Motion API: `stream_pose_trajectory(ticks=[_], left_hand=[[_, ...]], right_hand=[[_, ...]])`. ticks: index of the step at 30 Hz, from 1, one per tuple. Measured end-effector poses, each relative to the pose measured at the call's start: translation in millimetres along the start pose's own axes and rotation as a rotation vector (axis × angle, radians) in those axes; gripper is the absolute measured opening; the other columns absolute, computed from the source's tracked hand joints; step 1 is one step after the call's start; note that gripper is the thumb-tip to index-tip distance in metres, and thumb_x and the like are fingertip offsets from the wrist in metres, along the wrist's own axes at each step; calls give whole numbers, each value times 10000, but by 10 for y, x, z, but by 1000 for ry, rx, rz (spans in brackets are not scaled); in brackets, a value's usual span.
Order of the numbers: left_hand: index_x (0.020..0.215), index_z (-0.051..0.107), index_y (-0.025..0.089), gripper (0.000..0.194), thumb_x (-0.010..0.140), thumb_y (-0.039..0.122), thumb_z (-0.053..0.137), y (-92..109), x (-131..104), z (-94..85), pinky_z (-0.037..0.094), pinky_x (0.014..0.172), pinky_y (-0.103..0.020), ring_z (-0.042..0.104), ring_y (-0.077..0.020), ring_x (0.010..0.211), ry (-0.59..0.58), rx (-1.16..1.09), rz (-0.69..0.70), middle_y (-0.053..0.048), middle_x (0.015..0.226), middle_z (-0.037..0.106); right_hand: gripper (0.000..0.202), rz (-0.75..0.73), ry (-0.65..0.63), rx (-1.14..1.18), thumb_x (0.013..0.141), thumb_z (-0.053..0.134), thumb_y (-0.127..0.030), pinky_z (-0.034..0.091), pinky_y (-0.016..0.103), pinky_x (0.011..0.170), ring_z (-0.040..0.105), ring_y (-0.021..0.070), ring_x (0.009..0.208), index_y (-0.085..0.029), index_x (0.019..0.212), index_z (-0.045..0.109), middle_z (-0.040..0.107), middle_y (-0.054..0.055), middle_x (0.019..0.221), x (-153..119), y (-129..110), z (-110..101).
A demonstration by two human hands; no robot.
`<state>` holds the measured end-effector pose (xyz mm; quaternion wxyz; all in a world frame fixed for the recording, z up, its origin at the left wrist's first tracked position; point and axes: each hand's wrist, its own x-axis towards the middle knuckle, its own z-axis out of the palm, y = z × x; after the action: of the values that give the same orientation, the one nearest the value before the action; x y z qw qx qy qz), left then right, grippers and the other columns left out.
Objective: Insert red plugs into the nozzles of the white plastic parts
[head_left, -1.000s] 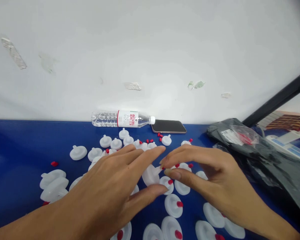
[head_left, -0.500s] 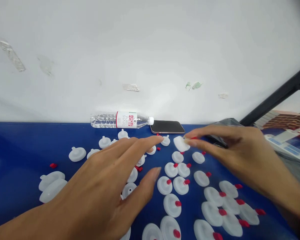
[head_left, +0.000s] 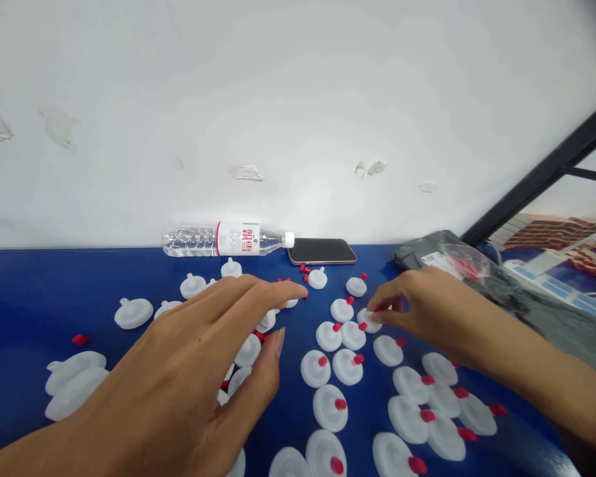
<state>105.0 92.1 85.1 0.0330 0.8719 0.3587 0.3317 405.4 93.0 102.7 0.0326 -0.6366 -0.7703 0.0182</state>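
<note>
White disc [head_left: 368, 322]: on the tabletop [head_left: 24, 311], at the fingertips of the right hand [head_left: 420, 301].
Right grip: thumb and fingers pinching the edge of that disc.
Left grip: left hand [head_left: 203, 358] spread, thumb apart from fingers, above other discs.
Capped discs [head_left: 326, 412]: left of the right grip and nearer than it, with red caps [head_left: 340, 404].
Uncapped disc [head_left: 134, 314]: left of the left grip.
Phone [head_left: 322, 251]: beyond the right grip, to its left.
Bottle [head_left: 238, 240]: lying beyond the left grip.
Black bag [head_left: 531, 298]: right of the right grip.
</note>
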Motion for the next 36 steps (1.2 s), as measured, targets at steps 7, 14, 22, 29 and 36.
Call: stream_pose_trajectory(ticks=[7,14,22,29,36], left_hand=[[1344,501,357,361,1002,243,492,18,-8,-26,557,881,-224,716,-121,1019,-15,0,13,74,1212,729],[1336,514,360,329,1023,263,483,18,5,-41,524,913,-239,693,-124,1129,-31,-11,1,64,1270,703],[1212,636,271,266,1023,221,455,-15,98,-126,535,928,-351,701,-195,1060,-49,-4,56,-10,1151,736],[1519,521,280,567,1020,546,475,-92,308,-144,558,940,-489,693,-306,1108,-166,57,-163,-80,1410,677],[1092,809,316,292,901,495,679,26,936,-362,453,563,-267,584,-133,553,-180,-110,-117,40,837,788]], right_hand=[[171,28,-35,-56,854,760,-246,459,315,571,730,219,643,-343,963,849,785,-18,729,-14,34,-22],[203,39,149,123,971,637,-400,501,326,656,728,201,710,-320,977,823,817,-11,866,63,-40,-202],[272,-12,63,194,950,713,-345,497,372,714,738,274,853,-194,1166,781,827,58,946,611,-333,91],[154,-148,52,418,940,726,-345,538,258,674,726,156,743,-245,889,831,813,-10,830,553,-394,-344],[223,-274,197,647,953,707,-423,514,263,670,708,150,759,-247,939,843,809,6,848,325,-516,-826]])
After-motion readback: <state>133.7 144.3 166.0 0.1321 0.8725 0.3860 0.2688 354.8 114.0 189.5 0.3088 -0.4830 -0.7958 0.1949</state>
